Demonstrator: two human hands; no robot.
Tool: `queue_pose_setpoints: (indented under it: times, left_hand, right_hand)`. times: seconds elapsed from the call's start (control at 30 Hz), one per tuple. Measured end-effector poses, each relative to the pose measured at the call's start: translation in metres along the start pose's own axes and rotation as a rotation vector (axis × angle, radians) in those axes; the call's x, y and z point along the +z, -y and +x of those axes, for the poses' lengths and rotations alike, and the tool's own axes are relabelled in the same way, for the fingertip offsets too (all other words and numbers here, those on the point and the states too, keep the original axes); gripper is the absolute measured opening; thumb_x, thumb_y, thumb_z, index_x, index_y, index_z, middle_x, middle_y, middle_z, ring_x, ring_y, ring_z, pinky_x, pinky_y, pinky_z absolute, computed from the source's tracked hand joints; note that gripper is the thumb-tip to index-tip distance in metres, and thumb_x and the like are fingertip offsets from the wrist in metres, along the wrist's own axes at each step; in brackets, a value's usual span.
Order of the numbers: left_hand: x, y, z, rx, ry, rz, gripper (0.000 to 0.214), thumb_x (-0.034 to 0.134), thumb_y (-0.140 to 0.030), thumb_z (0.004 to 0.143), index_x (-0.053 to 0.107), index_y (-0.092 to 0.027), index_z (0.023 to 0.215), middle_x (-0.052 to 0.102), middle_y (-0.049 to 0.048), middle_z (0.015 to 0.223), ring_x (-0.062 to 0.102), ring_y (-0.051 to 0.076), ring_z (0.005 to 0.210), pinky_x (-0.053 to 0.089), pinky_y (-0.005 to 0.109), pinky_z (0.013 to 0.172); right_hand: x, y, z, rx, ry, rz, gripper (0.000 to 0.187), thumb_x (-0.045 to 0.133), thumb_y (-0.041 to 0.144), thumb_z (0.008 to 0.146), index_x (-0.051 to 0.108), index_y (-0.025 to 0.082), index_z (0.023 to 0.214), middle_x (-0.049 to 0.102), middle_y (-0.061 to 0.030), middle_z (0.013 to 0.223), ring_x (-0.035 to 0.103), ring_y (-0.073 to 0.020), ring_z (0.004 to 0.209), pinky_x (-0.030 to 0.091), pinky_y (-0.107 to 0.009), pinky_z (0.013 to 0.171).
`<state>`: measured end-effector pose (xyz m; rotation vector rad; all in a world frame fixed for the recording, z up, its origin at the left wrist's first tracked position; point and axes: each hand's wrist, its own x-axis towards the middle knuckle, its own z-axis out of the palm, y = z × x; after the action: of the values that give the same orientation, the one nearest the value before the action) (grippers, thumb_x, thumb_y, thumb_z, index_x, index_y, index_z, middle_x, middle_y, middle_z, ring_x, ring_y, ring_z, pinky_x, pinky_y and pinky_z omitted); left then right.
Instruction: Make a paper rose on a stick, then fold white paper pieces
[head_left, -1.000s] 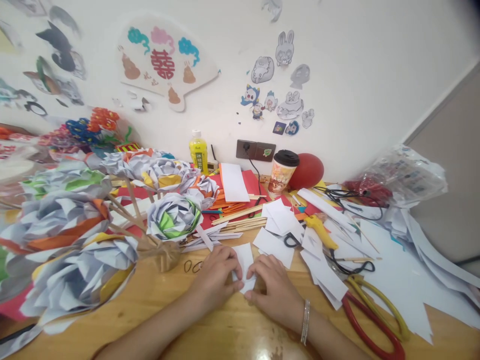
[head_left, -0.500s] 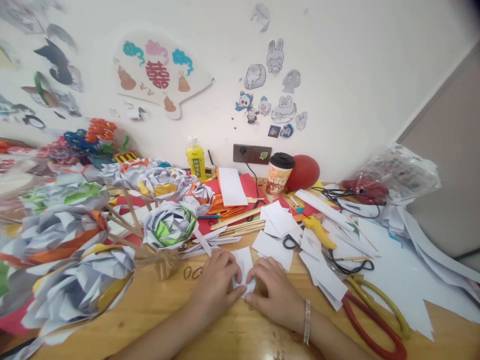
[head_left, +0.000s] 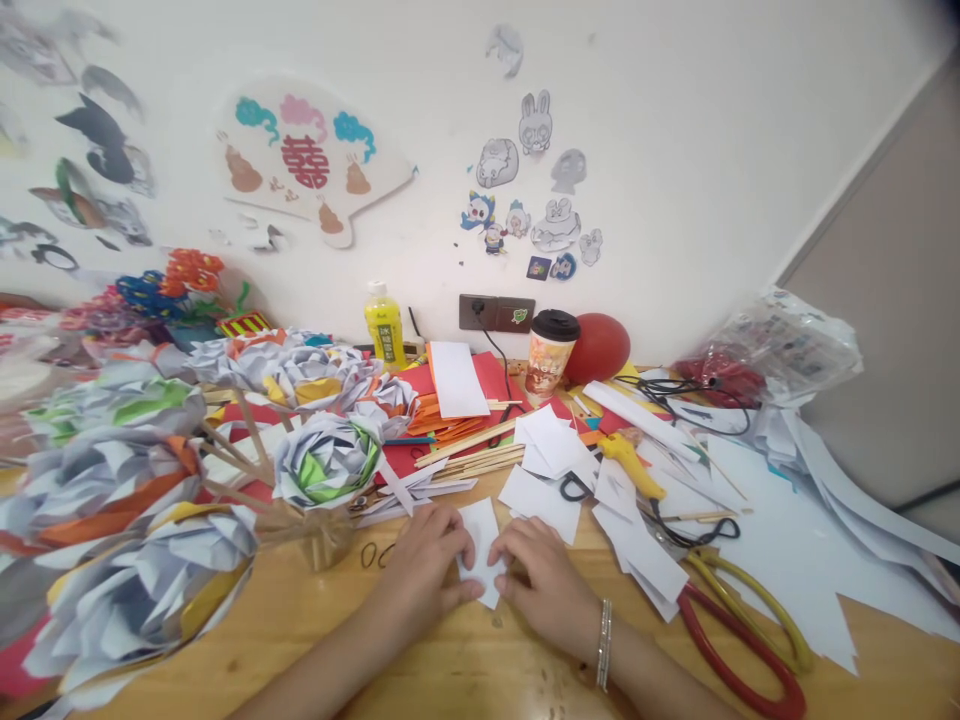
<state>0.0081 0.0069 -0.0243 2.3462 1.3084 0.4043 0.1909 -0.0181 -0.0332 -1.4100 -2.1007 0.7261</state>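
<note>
A small piece of white paper point(head_left: 480, 545) lies on the wooden table between my hands, one corner pointing away from me. My left hand point(head_left: 431, 560) grips its left edge, thumb at the near part and fingers curled. My right hand point(head_left: 536, 570) holds the right edge the same way, with a bracelet on that wrist. Parts of the paper are hidden under the fingers. Just beyond lie loose white paper pieces point(head_left: 540, 500) and thin wooden sticks point(head_left: 480, 460). Two dark rings point(head_left: 369, 555) lie by my left hand.
Folded paper flowers point(head_left: 326, 460) crowd the left side. To the right are big scissors point(head_left: 739, 640), a yellow glue gun point(head_left: 631, 465) and large white sheets point(head_left: 765, 510). A lidded cup point(head_left: 551, 360), a red balloon point(head_left: 600, 348) and a yellow bottle point(head_left: 385, 330) stand by the wall.
My thumbs have moved apart, and more of the paper shows between my hands. The whole view has shifted slightly.
</note>
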Motion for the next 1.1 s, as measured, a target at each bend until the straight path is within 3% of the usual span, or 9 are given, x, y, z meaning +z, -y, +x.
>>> queue_pose_setpoints:
  times: [0.17,0.27,0.43,0.53,0.67,0.8,0.9,0.97,1.1]
  left_hand:
    - [0.001,-0.001,0.000,0.016,-0.008,0.005,0.020,0.074,-0.024,0.064,0.056,-0.020,0.074,0.053,0.0028,0.093,0.044,0.024,0.094,0.035,0.035,0.080]
    - [0.001,0.000,-0.001,0.018,-0.019,-0.003,0.021,0.074,-0.023,0.064,0.056,-0.020,0.074,0.053,0.0024,0.093,0.045,0.024,0.094,0.036,0.035,0.080]
    - [-0.005,0.007,-0.002,0.061,-0.027,0.019,0.028,0.077,-0.026,0.061,0.057,-0.020,0.079,0.053,0.0023,0.097,0.046,0.023,0.094,0.039,0.034,0.080]
    - [-0.012,0.013,-0.001,0.066,-0.159,0.123,0.027,0.076,-0.027,0.063,0.056,-0.019,0.080,0.054,0.0051,0.100,0.047,0.025,0.096,0.040,0.037,0.080]
    - [-0.010,0.009,-0.004,0.069,-0.370,0.197,0.001,0.057,-0.017,0.079,0.056,-0.018,0.079,0.057,0.0073,0.094,0.053,0.023,0.089,0.045,0.035,0.075]
    - [0.016,-0.006,-0.014,0.233,-0.246,0.248,0.006,0.053,-0.020,0.082,0.059,-0.020,0.081,0.064,0.0029,0.078,0.060,0.019,0.075,0.049,0.029,0.068]
    - [0.032,-0.007,-0.019,0.316,-0.254,0.422,0.039,0.059,-0.024,0.078,0.052,-0.015,0.115,0.065,0.0108,0.109,0.061,0.023,0.095,0.049,0.032,0.082]
    - [0.034,-0.003,-0.020,0.369,-0.238,0.484,0.052,0.059,-0.029,0.079,0.042,-0.014,0.126,0.062,0.0117,0.116,0.058,0.024,0.104,0.046,0.034,0.091]
    - [0.029,0.005,-0.016,0.369,-0.250,0.515,0.048,0.056,-0.032,0.083,0.041,-0.016,0.126,0.067,0.0080,0.105,0.058,0.025,0.104,0.040,0.042,0.098]
  right_hand:
    - [0.004,-0.001,0.003,0.017,-0.102,-0.001,0.026,0.044,-0.002,0.071,0.056,0.021,0.077,0.056,0.0000,0.076,0.048,-0.0177,0.080,0.037,-0.031,0.074]
    - [0.000,-0.003,0.003,0.004,-0.185,0.019,0.021,0.047,0.003,0.075,0.057,0.020,0.084,0.058,-0.0035,0.088,0.050,-0.0193,0.087,0.040,-0.033,0.078]
    - [-0.014,-0.008,0.001,-0.257,-0.099,-0.165,0.025,0.051,0.007,0.078,0.062,0.022,0.096,0.052,-0.0041,0.124,0.042,-0.0223,0.109,0.034,-0.039,0.094]
    - [-0.017,-0.007,-0.002,-0.405,-0.047,-0.233,0.021,0.049,0.010,0.081,0.063,0.021,0.093,0.060,-0.0048,0.110,0.045,-0.0213,0.101,0.035,-0.039,0.091]
    - [-0.009,-0.003,-0.006,-0.449,0.009,-0.283,0.020,0.053,0.017,0.079,0.061,0.022,0.097,0.060,-0.0038,0.091,0.047,-0.0203,0.086,0.039,-0.038,0.079]
    - [-0.002,-0.002,-0.004,-0.408,-0.023,-0.310,0.020,0.045,0.013,0.083,0.060,0.021,0.094,0.059,-0.0052,0.093,0.048,-0.0200,0.083,0.041,-0.036,0.072]
    - [-0.005,-0.005,0.000,-0.386,-0.085,-0.262,0.026,0.039,0.007,0.084,0.059,0.019,0.097,0.059,-0.0079,0.105,0.048,-0.0208,0.095,0.041,-0.038,0.083]
    - [-0.009,-0.007,0.001,-0.370,-0.103,-0.228,0.028,0.040,0.005,0.082,0.057,0.018,0.101,0.060,-0.0088,0.104,0.048,-0.0216,0.098,0.039,-0.040,0.088]
    - [-0.008,-0.007,-0.001,-0.406,-0.070,-0.054,0.025,0.045,0.009,0.079,0.057,0.019,0.098,0.062,-0.0065,0.088,0.053,-0.0200,0.086,0.044,-0.036,0.079]
